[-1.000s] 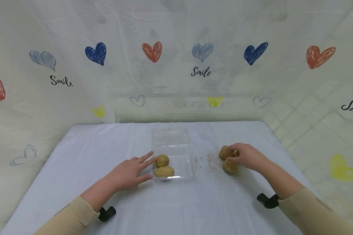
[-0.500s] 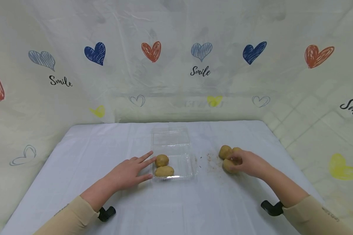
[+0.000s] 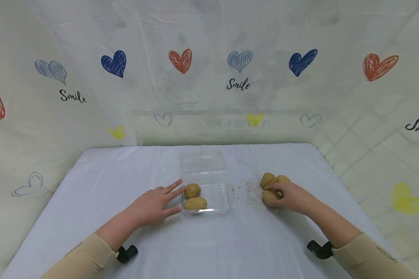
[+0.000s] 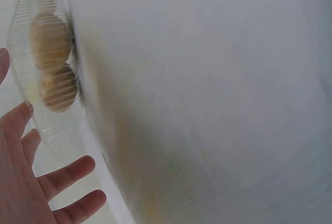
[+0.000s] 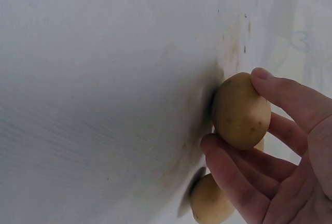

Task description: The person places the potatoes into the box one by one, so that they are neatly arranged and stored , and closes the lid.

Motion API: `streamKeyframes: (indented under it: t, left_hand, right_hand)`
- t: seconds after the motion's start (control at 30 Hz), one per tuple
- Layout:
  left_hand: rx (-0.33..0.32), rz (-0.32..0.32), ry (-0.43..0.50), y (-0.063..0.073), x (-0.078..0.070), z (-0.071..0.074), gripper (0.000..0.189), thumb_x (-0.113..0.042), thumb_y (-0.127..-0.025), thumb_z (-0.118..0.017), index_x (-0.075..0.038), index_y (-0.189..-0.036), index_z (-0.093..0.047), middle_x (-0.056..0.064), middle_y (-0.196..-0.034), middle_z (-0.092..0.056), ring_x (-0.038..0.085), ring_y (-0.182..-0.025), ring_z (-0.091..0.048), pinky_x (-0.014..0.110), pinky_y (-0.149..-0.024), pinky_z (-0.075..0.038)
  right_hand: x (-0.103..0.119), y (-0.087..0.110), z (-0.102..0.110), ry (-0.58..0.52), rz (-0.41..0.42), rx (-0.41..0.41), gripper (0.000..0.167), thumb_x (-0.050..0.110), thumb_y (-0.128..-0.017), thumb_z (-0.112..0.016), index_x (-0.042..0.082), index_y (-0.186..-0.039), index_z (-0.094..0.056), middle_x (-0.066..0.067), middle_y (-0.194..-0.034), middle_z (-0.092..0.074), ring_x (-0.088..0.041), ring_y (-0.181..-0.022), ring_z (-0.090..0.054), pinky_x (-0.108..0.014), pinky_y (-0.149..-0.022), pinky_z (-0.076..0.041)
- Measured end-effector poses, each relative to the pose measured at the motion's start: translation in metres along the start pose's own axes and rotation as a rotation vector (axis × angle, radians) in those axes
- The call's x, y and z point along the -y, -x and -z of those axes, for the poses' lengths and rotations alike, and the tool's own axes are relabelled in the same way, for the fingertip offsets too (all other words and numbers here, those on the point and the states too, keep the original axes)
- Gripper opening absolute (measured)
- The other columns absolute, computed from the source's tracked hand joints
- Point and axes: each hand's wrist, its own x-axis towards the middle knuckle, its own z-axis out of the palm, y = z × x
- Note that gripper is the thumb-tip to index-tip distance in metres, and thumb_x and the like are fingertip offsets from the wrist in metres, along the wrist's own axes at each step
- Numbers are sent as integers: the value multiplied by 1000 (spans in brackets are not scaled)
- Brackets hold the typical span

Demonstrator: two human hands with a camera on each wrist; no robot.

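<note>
A clear plastic clamshell box [image 3: 216, 193] lies with its lid [image 3: 202, 162] laid back on the table. In its left part are two potatoes, a rounder one [image 3: 193, 190] behind a longer one [image 3: 195, 203]. My left hand [image 3: 153, 206] spreads its fingers against the box's left side. Farther right, my right hand [image 3: 295, 197] holds a potato [image 5: 241, 111] between thumb and fingers. That potato appears at or just above the cloth. Right behind it sit two more potatoes, one at the left [image 3: 267, 180] and one partly hidden by the hand [image 3: 283, 179].
A white cloth covers the table [image 3: 209, 244]. Brown dirt crumbs [image 3: 248, 188] lie between the box and the potatoes on the right. Behind the table hangs a pale curtain [image 3: 209, 100] printed with hearts and lettering.
My right hand has moved from the rear potatoes down to the front one, taken hold of it and shifted it slightly left. The left hand has stayed put.
</note>
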Motion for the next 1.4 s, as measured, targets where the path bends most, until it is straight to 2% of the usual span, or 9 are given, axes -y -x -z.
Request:
streamKeyframes:
  t: [0.43, 0.63, 0.87, 1.03, 1.2, 1.4]
  left_hand:
    - [-8, -13, 17, 0, 1, 0, 72, -70, -96, -38, -34, -157, -28, -9, -165, -15, 26, -127, -52, 51, -98, -45]
    - [-4, -12, 16, 0, 0, 1, 71, -68, -96, -41, -34, -157, -28, -9, -165, -15, 26, -128, -51, 51, -99, -45]
    - [2, -1, 22, 0, 1, -1, 72, -69, -96, -40, -35, -158, -27, -10, -166, -13, 27, -129, -51, 52, -99, -44]
    - [9, 8, 22, 1, 1, -1, 74, -72, -95, -37, -35, -158, -26, -11, -166, -13, 26, -129, -51, 52, -99, -44]
    - [3, 2, 17, 1, 1, -2, 76, -75, -94, -33, -34, -158, -27, -10, -166, -13, 25, -128, -51, 51, -99, -45]
    - [3, 0, 19, 1, 1, -1, 73, -71, -95, -37, -34, -158, -27, -10, -166, -13, 26, -128, -51, 51, -99, -45]
  right_hand:
    - [2, 3, 0, -10, 39, 23, 61, 27, -82, -81, 8, -136, -60, -8, -114, -57, -23, -93, -49, -38, -75, -44]
    - [1, 2, -3, 22, 50, -6, 62, 28, -80, -83, 6, -134, -61, -8, -113, -60, -21, -91, -51, -37, -74, -45]
    - [2, 0, -7, 38, 72, -51, 61, 25, -80, -83, 0, -131, -61, -18, -123, -60, -25, -100, -56, -38, -75, -49]
    - [5, 0, -6, -4, 84, -82, 59, 23, -80, -82, 2, -131, -61, -11, -113, -61, -23, -94, -55, -38, -75, -49]
    - [8, 0, -2, -36, 131, -115, 54, 21, -83, -80, 5, -131, -62, -5, -104, -57, -19, -91, -54, -34, -73, -49]
    - [17, -6, 4, -73, 222, -129, 50, 17, -83, -80, 1, -127, -62, -2, -96, -61, -19, -85, -54, -31, -69, -49]
